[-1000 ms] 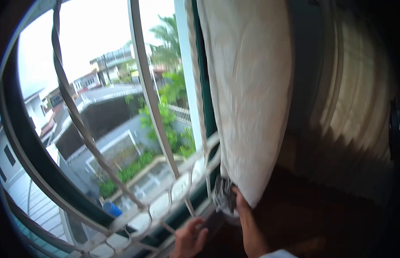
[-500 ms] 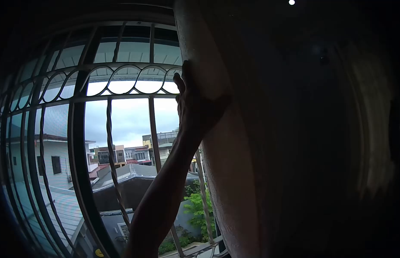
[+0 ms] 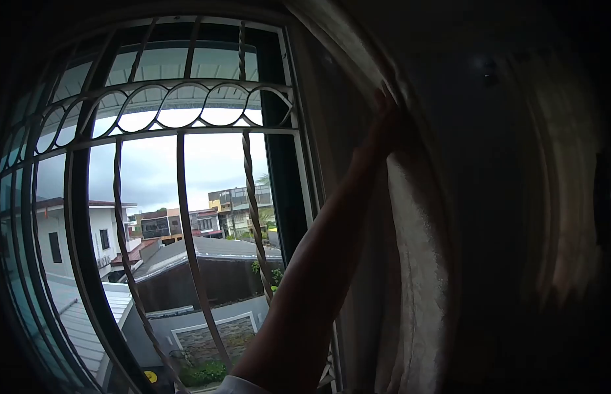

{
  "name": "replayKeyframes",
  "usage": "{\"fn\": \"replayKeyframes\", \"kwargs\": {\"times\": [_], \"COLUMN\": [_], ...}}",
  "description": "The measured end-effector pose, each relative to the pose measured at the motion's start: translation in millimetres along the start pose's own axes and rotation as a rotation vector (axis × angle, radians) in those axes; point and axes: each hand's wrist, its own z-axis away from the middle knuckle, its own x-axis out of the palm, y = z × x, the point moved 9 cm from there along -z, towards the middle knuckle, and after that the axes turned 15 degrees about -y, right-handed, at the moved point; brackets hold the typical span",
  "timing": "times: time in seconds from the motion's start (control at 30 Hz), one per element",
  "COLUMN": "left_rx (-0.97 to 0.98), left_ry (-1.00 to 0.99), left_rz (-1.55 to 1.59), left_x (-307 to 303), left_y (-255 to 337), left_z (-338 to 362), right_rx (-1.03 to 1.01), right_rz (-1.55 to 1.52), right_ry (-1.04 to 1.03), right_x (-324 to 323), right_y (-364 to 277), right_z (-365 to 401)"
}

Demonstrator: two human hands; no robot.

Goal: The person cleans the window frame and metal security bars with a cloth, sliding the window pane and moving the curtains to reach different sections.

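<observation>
My left hand [image 3: 394, 128] is raised at the upper centre, its fingers closed round the edge of a long pale curtain [image 3: 420, 276]. The fabric hangs in folds below and above the hand. Much of the hand is in deep shadow, so single fingers are hard to make out. My left forearm stretches up from the bottom edge, with a light sleeve at its lower end. No part of my right hand shows.
A window with a metal grille [image 3: 180, 197] of twisted bars and rings fills the left side. Outside are houses, roofs and plants. Another curtain [image 3: 568, 184] hangs dimly at the far right, beyond a dark area.
My left hand and the curtain's edge have moved right, uncovering more of the window, its right frame and the grille. The view outside has shifted left.
</observation>
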Motion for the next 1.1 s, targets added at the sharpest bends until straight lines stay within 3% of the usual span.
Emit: {"fn": "replayKeyframes", "kwargs": {"times": [0.03,0.07,0.1,0.13,0.17,0.23,0.3,0.43,0.5,0.53,0.57,0.67,0.7,0.8,0.83,0.87,0.9,0.97,1.07,1.1], "left_rx": [-0.041,-0.093,-0.198,-0.324,-0.442,-0.664,-0.792,-0.278,0.052,-0.112,-0.126,-0.134,-0.216,-0.512,-0.511,-0.672,-0.835,-0.928,-1.069,-1.145], "left_ry": [0.011,-0.01,-0.114,-0.218,-0.176,0.094,0.017,-0.675,-0.977,-0.752,-0.873,-1.471,-1.672,-1.609,-1.606,-1.6,-1.595,-1.581,-1.584,-1.554], "left_rz": [0.076,0.166,0.436,0.697,0.822,0.796,0.783,1.263,1.511,1.423,1.518,1.637,1.657,1.662,1.673,1.713,1.747,1.738,1.689,1.674], "left_x": [7,16,24,24,2,-87,-123,-155,-193,-204,-220,-262,-270,-302,-315,-327,-335,-351,-354,-353], "left_y": [-2,-4,-7,-9,-9,1,8,27,70,84,103,146,162,182,185,181,181,182,176,172], "left_z": [10,23,40,62,88,160,223,308,344,370,412,521,556,606,608,633,647,657,665,668], "right_rx": [-0.359,-0.473,-0.113,-0.237,-0.245,-0.238,-0.201,-0.174,-0.125,-0.116,-0.112,-0.089,-0.143,-0.125,-0.106,-0.087,-0.093,-0.136,-0.32,-0.253], "right_rz": [-0.064,-0.095,0.025,0.137,0.105,0.057,0.013,0.056,0.139,0.22,0.302,0.462,0.528,0.636,0.825,1.011,0.992,1.048,1.233,1.042], "right_ry": [-0.148,-0.271,-0.19,-0.262,-0.266,-0.249,-0.316,-0.298,-0.299,-0.296,-0.291,-0.268,-0.204,-0.096,0.006,0.108,0.126,0.176,0.133,0.009], "right_x": [-6,-16,3,0,2,15,26,26,24,23,23,26,31,42,40,48,51,54,72,73], "right_y": [-6,13,-4,-3,-10,-32,-49,-30,-5,5,13,17,11,6,9,27,35,58,73,67], "right_z": [-25,-32,-5,-7,-7,1,7,4,10,9,7,15,14,-2,-13,-26,-36,-54,-62,-62]}}
